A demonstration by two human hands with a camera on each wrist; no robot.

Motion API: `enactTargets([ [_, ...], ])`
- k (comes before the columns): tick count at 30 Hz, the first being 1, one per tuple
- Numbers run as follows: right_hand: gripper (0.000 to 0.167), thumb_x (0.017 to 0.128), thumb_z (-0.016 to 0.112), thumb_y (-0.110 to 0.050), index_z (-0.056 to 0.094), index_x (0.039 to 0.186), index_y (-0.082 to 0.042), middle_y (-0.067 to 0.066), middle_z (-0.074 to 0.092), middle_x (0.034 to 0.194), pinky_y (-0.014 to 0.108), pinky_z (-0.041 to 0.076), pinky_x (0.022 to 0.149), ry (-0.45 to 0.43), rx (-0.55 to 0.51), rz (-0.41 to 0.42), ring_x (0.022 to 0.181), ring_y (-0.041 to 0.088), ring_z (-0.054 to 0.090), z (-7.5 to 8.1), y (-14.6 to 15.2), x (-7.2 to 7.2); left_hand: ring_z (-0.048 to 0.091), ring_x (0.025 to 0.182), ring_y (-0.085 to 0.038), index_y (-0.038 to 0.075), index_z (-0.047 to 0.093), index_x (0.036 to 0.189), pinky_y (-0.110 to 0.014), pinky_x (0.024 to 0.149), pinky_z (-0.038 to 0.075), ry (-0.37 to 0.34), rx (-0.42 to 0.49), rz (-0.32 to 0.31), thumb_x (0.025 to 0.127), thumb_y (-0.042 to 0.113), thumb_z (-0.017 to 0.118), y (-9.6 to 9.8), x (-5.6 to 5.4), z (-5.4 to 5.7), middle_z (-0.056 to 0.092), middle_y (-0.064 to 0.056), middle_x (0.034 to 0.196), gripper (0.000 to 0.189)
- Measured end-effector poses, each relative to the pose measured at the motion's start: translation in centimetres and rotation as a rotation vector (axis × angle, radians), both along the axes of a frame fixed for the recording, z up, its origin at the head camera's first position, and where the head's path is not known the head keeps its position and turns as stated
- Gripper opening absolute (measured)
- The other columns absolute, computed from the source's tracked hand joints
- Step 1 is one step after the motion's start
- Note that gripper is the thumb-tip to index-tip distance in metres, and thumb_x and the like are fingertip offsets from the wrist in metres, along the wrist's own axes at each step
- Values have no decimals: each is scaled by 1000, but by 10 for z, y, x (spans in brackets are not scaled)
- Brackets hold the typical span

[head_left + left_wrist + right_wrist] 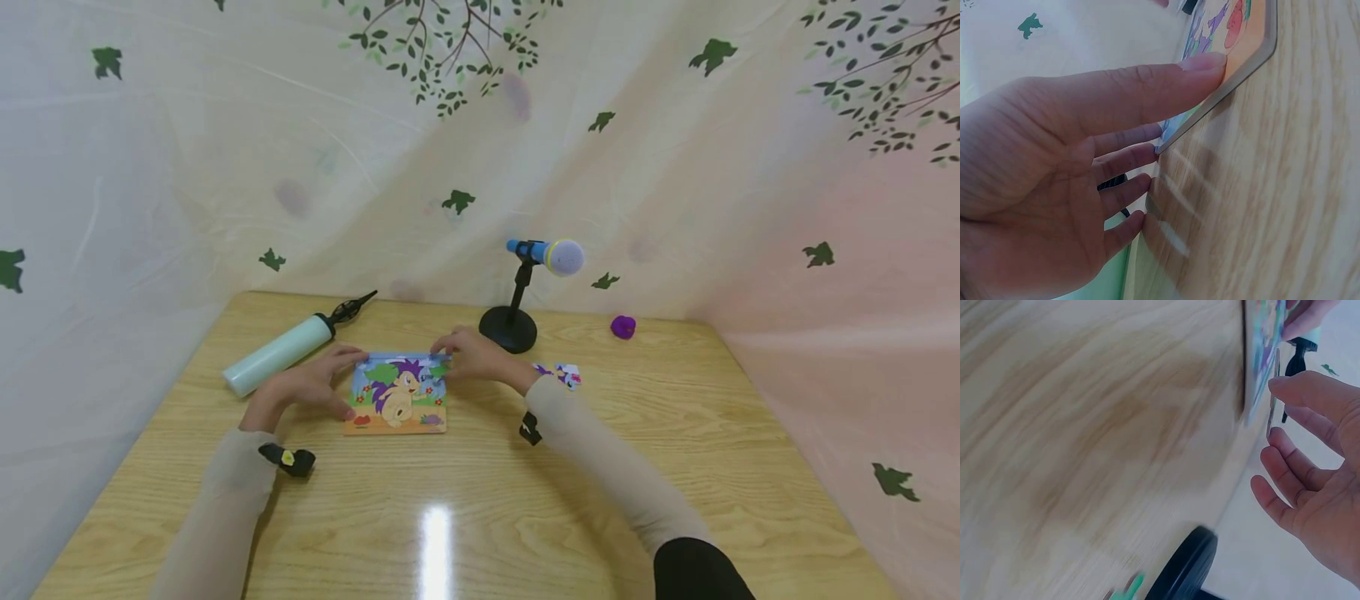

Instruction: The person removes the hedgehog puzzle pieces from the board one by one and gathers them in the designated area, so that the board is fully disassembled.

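Observation:
A picture board with a purple-haired cartoon hedgehog lies flat on the table. My left hand is at its left side: the thumb rests at the lower left corner and the fingertips touch near the top left, all fairly straight. At the board's upper right is my right hand. Its thumb and fingers pinch a thin puzzle piece, seen edge-on in the right wrist view, just above the board's surface. The piece's printed face is mostly hidden there.
A pale green hand pump lies behind the left hand. Behind the right hand stands a toy microphone on a black base. Loose puzzle pieces lie beyond the right wrist, and a small purple object sits farther right.

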State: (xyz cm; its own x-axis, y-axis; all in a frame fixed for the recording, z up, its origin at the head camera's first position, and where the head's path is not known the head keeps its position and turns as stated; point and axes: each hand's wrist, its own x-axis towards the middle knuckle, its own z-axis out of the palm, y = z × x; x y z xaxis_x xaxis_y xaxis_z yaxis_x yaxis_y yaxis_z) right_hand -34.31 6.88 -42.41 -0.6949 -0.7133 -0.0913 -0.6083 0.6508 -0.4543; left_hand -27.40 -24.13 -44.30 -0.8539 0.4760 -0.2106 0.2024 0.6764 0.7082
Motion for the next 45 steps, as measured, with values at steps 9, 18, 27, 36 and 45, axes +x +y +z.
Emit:
enactTargets([
  [9,43,87,80,-13,69,128,-8,13,68,119,41,51,96,54,3,17,111,29,58,-1,39,1,12,149,-56,2,28,159,-74,118,19,3,-13,3,75,19,87,-1,-1,-2,15,-28,163,105],
  [18,42,85,81,-10,70,124,-2,15,70,110,37,51,88,89,-11,29,101,27,59,-6,74,0,11,150,-55,3,28,160,-75,119,17,-10,-14,11,76,19,87,0,-2,-3,14,-27,164,104],
  [27,42,88,78,-8,67,127,1,15,68,112,35,54,90,47,-60,31,101,27,55,-15,98,-1,12,150,-55,2,28,159,-73,119,18,-4,-5,6,76,19,88,-1,-1,-3,15,-27,163,104],
  [36,42,87,76,-1,67,127,3,18,63,111,41,61,93,-18,-117,22,103,30,58,-15,105,-2,13,150,-55,2,27,160,-74,119,17,7,-19,-11,76,23,88,-3,-3,-5,15,-28,163,105],
  [45,42,87,75,-2,67,128,-1,16,64,109,42,59,92,-26,-96,4,100,26,58,-18,107,-7,14,149,-55,1,27,159,-74,119,17,21,-22,-23,76,22,87,-3,-2,-4,16,-28,163,104],
])
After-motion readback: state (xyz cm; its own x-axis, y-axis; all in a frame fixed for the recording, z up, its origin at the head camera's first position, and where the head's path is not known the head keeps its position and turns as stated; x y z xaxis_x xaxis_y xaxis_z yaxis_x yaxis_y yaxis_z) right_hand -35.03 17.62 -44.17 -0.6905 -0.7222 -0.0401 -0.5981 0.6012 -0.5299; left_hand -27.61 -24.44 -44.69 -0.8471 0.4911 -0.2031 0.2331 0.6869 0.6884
